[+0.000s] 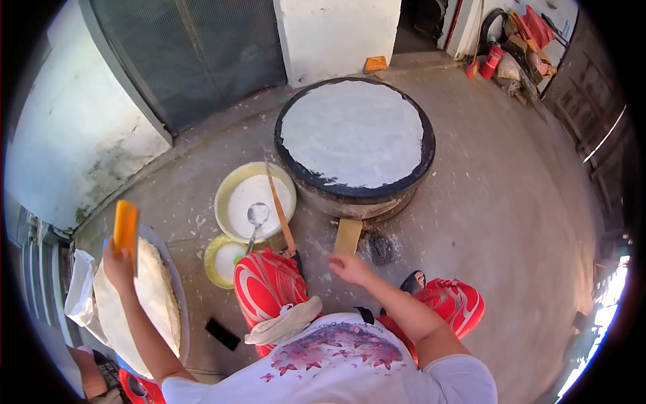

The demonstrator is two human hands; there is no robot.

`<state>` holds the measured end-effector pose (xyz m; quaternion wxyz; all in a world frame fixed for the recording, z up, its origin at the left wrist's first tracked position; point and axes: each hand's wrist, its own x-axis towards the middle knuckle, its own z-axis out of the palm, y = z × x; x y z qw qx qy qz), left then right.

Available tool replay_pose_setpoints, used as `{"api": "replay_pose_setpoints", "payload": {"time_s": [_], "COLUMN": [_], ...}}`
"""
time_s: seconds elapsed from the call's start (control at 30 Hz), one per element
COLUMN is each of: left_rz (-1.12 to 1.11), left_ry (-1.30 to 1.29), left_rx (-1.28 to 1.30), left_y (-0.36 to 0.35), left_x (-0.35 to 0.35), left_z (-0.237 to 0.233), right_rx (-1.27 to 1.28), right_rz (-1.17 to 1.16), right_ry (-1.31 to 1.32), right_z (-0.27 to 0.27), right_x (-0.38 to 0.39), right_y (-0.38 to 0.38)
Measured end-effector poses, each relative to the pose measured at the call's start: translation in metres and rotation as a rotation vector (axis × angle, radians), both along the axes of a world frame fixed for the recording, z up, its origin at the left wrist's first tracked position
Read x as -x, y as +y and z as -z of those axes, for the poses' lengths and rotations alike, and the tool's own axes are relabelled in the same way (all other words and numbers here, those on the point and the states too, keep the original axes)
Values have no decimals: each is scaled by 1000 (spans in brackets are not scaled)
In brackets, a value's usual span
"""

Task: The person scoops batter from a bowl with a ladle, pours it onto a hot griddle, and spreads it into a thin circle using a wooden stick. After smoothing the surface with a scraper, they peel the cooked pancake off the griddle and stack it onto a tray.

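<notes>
My left hand [119, 268] is raised at the left, closed round a flat orange scraper [126, 229]. Below it lies a pile of thin pale pancakes [138, 306] on a round tray [176, 289]. My right hand [350, 268] is closed in front of my body, by the lower end of a flat brown board [348, 236]; whether its fingers hold anything is hidden. Ahead, a thin white sheet of batter [353, 131] covers most of a round black griddle [429, 145]. A metal ladle [258, 214] rests in a basin [222, 205] of white batter.
A long wooden stick [279, 205] leans across the basin's rim. Beside it stands a smaller yellow bowl [210, 262] with white liquid. A black phone [222, 334] lies on the floor. An orange block [375, 64] sits behind the griddle; bags and a red bottle [491, 62] stand far right.
</notes>
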<state>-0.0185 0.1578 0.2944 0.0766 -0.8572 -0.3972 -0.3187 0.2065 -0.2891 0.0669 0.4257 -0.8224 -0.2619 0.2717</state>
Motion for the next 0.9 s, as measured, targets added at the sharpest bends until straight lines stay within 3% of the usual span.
{"api": "replay_pose_setpoints", "payload": {"time_s": [0.07,0.13,0.2,0.23,0.27,0.3,0.33,0.4,0.5,0.53,0.6,0.7,0.9], "left_rz": [260,436,654,766,889,981,1047,1160,1041,1039,919,860,744], "left_ry": [-77,8,147,242,280,331,416,341,193,191,161,134,49], "left_rx": [12,53,-28,-21,-116,-43,11,185,81,88,232,261,401], "left_y": [-35,-102,-149,-173,-195,-218,-232,-248,-257,-253,-237,-230,-247], "left_x": [-30,-68,-98,-109,-122,-129,-136,-147,-150,-147,-127,-105,-99], "left_z": [3,-2,8,10,13,9,11,23,9,13,29,51,75], "right_rx": [-180,-262,-381,-378,-319,-255,-251,95,27,31,90,102,208], "right_rz": [43,61,109,112,74,35,37,-237,-2,192,502,721,686], "right_ry": [-16,-183,-735,-734,-920,-1103,-1101,-890,-596,-501,-517,-494,-386], "right_z": [-73,-123,-162,-183,-203,-212,-205,-179,-153,-145,-109,-86,-80], "right_x": [-1,-3,-4,-5,-6,-7,-9,-20,-58,-75,-122,-174,-221], "right_y": [19,36,47,47,46,46,43,34,-2,-17,-54,-95,-98]}}
